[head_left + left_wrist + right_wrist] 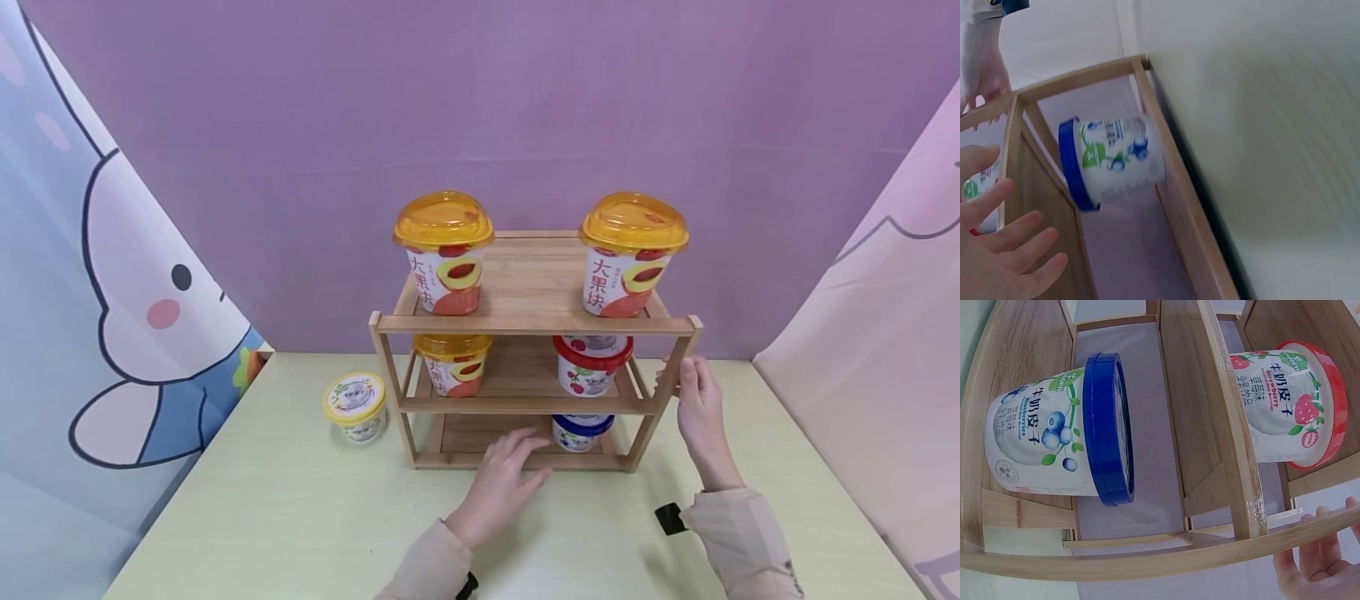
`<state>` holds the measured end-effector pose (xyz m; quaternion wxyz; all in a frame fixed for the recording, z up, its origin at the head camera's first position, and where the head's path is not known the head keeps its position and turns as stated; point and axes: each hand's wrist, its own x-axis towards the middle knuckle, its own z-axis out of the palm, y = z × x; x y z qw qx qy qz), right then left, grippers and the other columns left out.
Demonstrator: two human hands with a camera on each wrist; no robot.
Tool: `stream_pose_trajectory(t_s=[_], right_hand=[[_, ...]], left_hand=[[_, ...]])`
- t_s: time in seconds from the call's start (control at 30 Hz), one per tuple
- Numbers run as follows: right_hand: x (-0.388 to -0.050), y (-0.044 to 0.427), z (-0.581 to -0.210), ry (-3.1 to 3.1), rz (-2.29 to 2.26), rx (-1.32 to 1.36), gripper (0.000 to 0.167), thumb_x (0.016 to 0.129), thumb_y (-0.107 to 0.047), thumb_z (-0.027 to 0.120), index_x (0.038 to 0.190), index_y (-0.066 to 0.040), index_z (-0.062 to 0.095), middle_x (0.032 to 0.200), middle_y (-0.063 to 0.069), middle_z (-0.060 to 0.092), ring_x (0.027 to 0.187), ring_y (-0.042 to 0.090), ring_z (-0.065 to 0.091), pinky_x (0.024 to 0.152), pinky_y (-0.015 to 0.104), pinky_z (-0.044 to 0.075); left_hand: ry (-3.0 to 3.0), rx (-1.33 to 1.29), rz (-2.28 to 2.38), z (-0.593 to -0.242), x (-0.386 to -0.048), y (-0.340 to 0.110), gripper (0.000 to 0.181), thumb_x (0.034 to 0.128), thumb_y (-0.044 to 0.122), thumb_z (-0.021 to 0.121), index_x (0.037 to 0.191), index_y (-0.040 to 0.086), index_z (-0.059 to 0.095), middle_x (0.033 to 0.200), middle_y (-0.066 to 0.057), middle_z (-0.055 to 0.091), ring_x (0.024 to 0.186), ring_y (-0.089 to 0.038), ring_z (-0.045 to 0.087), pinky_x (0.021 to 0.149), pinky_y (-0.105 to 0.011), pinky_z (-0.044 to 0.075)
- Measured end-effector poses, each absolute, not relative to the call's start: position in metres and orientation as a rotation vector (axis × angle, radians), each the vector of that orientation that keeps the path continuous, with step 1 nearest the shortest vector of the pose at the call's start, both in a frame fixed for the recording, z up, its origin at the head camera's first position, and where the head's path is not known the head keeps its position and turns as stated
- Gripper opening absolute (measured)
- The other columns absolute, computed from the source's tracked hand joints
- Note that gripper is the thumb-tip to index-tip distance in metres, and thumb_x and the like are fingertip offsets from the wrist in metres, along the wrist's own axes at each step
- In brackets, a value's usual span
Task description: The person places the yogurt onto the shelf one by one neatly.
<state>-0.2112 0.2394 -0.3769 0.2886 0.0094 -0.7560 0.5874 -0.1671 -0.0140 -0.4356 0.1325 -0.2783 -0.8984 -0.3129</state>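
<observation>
My left hand [501,483] hovers before the lowest shelf of a wooden rack [525,325], its fingers extended and holding nothing. Just beyond its fingertips stands a blue-lidded blueberry milk cup [1054,431] on the right of that shelf. My right hand [702,421] grips the rack's right front post, with fingers passing behind it. On the middle shelf are a red-lidded strawberry milk cup [1285,406] and, at left, a yellow-lidded peach cup [454,367]. A second peach cup [447,258] and a third peach cup [632,258] stand on the top shelf.
To the rack's left, a small cup with a yellow-rimmed lid [356,407] stands on the pale table [262,500]. A purple cloth backdrop [480,108] hangs behind, and printed cloths [150,292] flank both sides.
</observation>
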Motion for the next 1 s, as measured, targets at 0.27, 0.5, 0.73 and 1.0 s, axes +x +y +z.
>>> stream_pose_trajectory(t_s=[0.27, 0.5, 0.73, 1.0], right_hand=[[-0.212, 0.24, -0.378, -2.01, 1.579, 0.033, 0.022, 0.097, -0.026, 0.031, 0.09, -0.017, 0.05, 0.074, -0.01, 0.054, 0.068, 0.001, 0.054, 0.067, 0.011, 0.044], [-0.211, 0.24, -0.377, -2.033, 1.559, 0.014, 0.025, 0.097, -0.026, 0.03, 0.092, -0.012, 0.05, 0.075, -0.009, 0.054, 0.069, 0.001, 0.054, 0.068, 0.011, 0.044], [-0.211, 0.239, -0.377, -2.042, 1.548, 0.01, 0.027, 0.097, -0.026, 0.03, 0.094, -0.009, 0.051, 0.077, -0.006, 0.054, 0.069, 0.0, 0.053, 0.068, 0.011, 0.044], [-0.21, 0.24, -0.377, -2.043, 1.547, -0.001, 0.023, 0.097, -0.027, 0.03, 0.091, -0.017, 0.05, 0.074, -0.012, 0.053, 0.068, 0.0, 0.054, 0.068, 0.01, 0.043]], left_hand=[[-2.42, -0.792, -0.73, -0.433, -0.166, -0.041, 0.025, 0.0782, 0.02, 0.066, 0.101, 0.012, 0.062, 0.104, -0.004, 0.059, 0.096, -0.017, 0.055, 0.085, -0.038, 0.043], [-2.25, -0.754, -0.655, -0.429, -0.164, -0.065, 0.018, 0.0738, 0.015, 0.069, 0.091, 0.011, 0.065, 0.09, 0.001, 0.062, 0.084, -0.014, 0.057, 0.074, -0.03, 0.044], [-2.139, -0.704, -0.692, -0.422, -0.16, -0.088, 0.016, 0.07, 0.007, 0.07, 0.085, 0.008, 0.065, 0.084, 0.001, 0.063, 0.079, -0.013, 0.058, 0.073, -0.03, 0.046], [-2.079, -0.662, -0.676, -0.419, -0.158, -0.116, 0.013, 0.0684, 0.004, 0.067, 0.081, 0.006, 0.065, 0.079, -0.003, 0.063, 0.073, -0.014, 0.058, 0.066, -0.029, 0.048]])
